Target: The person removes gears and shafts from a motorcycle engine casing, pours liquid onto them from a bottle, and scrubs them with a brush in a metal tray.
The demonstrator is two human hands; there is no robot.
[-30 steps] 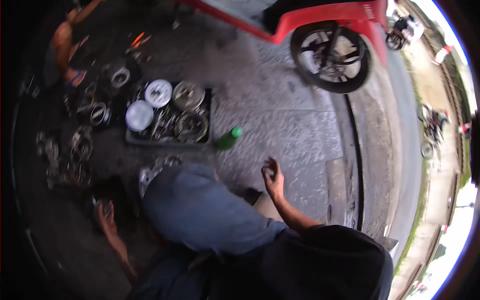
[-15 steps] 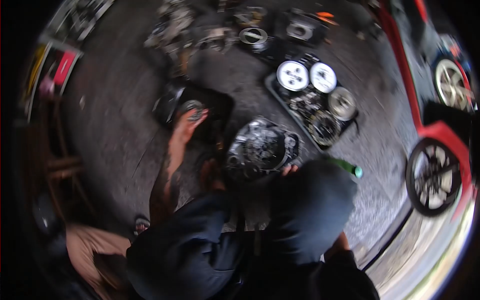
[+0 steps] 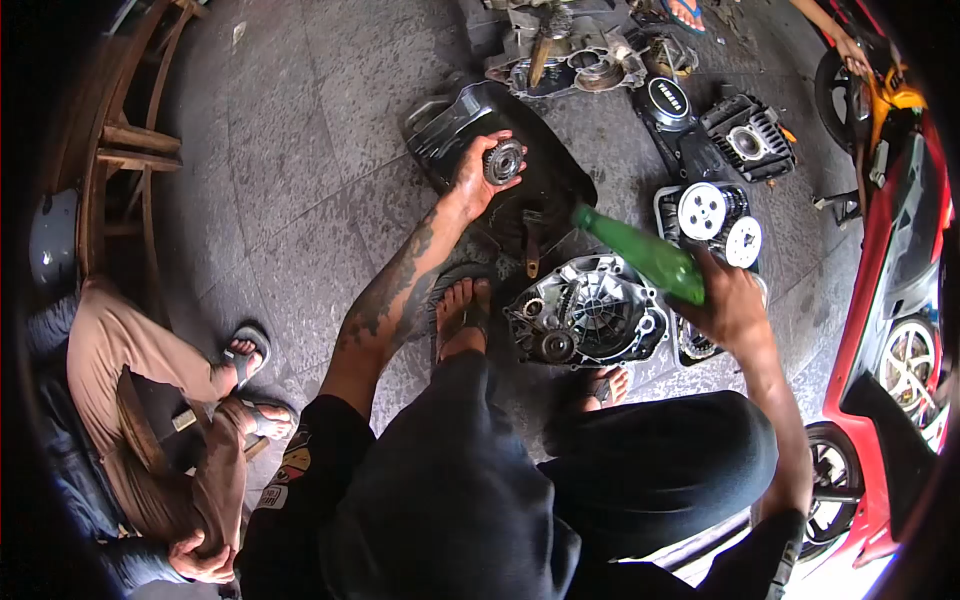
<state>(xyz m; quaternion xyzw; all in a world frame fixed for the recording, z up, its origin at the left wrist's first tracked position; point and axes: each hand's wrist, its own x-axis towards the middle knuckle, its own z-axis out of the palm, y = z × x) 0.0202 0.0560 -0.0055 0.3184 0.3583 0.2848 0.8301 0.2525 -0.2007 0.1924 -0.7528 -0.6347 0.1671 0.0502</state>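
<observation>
My left hand (image 3: pixel 486 172) is closed around a small metal gear (image 3: pixel 503 161), with its toothed face turned up, above a black tray (image 3: pixel 540 130). A brush (image 3: pixel 532 262) with a wooden handle lies at the tray's near edge. My right hand (image 3: pixel 728 305) grips a green glass bottle (image 3: pixel 645 252) by its body, tilted so the neck points left toward the tray. Below the bottle, an engine cover (image 3: pixel 600 318) with gears inside rests on the floor between my feet.
A parts tray (image 3: pixel 660 215) with white discs stands right of the engine cover. Engine casings (image 3: pixel 570 60) and a cylinder block (image 3: pixel 748 135) lie farther off. A red motorcycle (image 3: pixel 870 400) is at right. A seated person's legs (image 3: pixel 150 340) are at left; another person's hand (image 3: pixel 852 55) shows top right.
My right hand has come into view holding the green bottle, which stood on the floor by my right knee. The gear stays in my left hand. My view has shifted.
</observation>
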